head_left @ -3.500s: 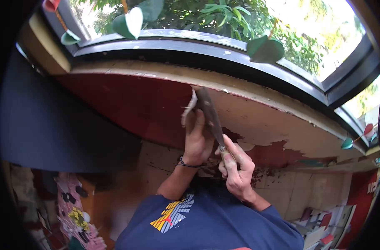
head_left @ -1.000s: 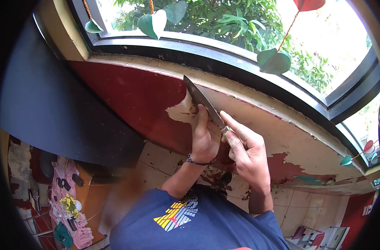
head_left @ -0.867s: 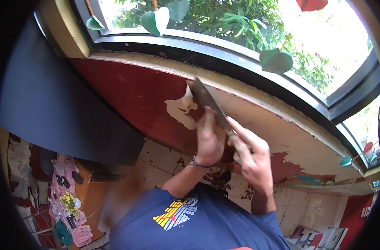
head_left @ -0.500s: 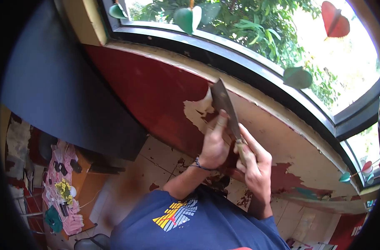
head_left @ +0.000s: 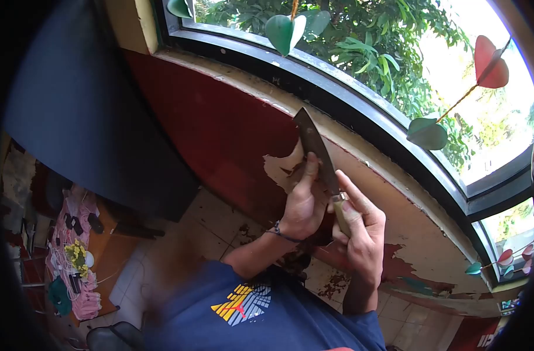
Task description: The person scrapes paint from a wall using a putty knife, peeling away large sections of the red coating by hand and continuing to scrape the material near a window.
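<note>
My right hand (head_left: 363, 231) is wrapped round the pale handle of a large knife (head_left: 316, 143), its index finger stretched along the base of the blade. The blade points up and slightly left, its tip near the ledge under the window. My left hand (head_left: 304, 205), with a dark cord at the wrist, has its thumb pressed against the lower blade; its other fingers are largely hidden behind. Beside the blade the red wall paint (head_left: 220, 128) ends in a ragged edge at a bare cream patch (head_left: 281, 167). More bare wall (head_left: 390, 205) shows to the right.
A dark-framed window (head_left: 337, 99) runs above, with heart-shaped hangings (head_left: 428, 133) on cords. A large dark panel (head_left: 85, 117) stands at left. Lower left is a wooden table (head_left: 106, 251) with pink cloth (head_left: 76, 257) and small dark items. Paint flakes (head_left: 334, 284) lie on the tiled floor.
The view has turned, so the window and table have shifted. The cream patch in the red paint shows more plainly than in the oldest frame. Both hands keep their hold on the knife.
</note>
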Tool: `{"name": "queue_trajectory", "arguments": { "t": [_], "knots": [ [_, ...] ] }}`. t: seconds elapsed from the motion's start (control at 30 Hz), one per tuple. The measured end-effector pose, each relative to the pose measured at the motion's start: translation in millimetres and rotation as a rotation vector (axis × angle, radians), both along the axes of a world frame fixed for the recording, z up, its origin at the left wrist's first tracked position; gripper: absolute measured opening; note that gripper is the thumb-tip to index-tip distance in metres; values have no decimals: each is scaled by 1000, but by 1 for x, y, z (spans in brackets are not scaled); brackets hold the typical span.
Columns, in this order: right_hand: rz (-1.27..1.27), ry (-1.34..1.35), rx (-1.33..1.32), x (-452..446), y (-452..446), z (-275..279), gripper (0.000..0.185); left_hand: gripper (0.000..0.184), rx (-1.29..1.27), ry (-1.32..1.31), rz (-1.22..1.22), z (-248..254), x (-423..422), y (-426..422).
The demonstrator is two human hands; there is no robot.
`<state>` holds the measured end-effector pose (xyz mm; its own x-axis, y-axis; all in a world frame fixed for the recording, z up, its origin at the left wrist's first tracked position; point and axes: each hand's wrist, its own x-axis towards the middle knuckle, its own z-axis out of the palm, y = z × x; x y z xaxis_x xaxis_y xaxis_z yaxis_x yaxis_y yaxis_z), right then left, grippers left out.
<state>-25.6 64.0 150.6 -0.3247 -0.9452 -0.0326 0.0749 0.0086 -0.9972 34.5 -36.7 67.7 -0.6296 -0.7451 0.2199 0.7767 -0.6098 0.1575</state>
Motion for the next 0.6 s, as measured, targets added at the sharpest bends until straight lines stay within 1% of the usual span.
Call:
{"name": "queue_trajectory", "arguments": {
  "t": [0.03, 0.1, 0.13, 0.17, 0.23, 0.27, 0.33, 0.37, 0.43, 0.47, 0.5, 0.6],
  "knots": [
    [-4, 5, 2, -2, 0, -3, 39, 32, 2, 5, -4, 2, -4, 3],
    [-6, -3, -12, -2, 4, -13, 39, 33, 233, -241, 100, 10, -7, 16],
    [-14, 38, 6, -2, 10, -10, 39, 34, 143, -234, 14, 4, -4, 18],
    [1, 38, -2, -2, 11, -11, 39, 33, 81, -285, 35, 10, -3, 24],
    [-42, 100, -1, 0, 8, -11, 39, 33, 104, -291, 30, 3, -5, 19],
    [-21, 107, 24, 3, 1, -10, 39, 33, 111, -285, 35, -5, -3, 14],
    [-17, 144, 19, 6, -2, -5, 39, 36, -32, 66, -56, -13, 2, 0],
    [-11, 175, 8, 5, -3, -2, 39, 36, -33, 72, -59, -12, -2, 2],
    [-11, 156, 28, 1, 4, -5, 40, 37, 128, -143, -1, 2, -3, 13],
    [-30, 230, 43, -2, 12, -7, 40, 39, 102, -132, -39, -1, -5, 17],
    [-44, 310, 45, -5, 16, -6, 41, 39, 69, -149, 13, -2, -10, 23],
    [-52, 236, 14, -3, 7, -10, 42, 38, 45, -170, -32, -2, -8, 17]
  ]
}}
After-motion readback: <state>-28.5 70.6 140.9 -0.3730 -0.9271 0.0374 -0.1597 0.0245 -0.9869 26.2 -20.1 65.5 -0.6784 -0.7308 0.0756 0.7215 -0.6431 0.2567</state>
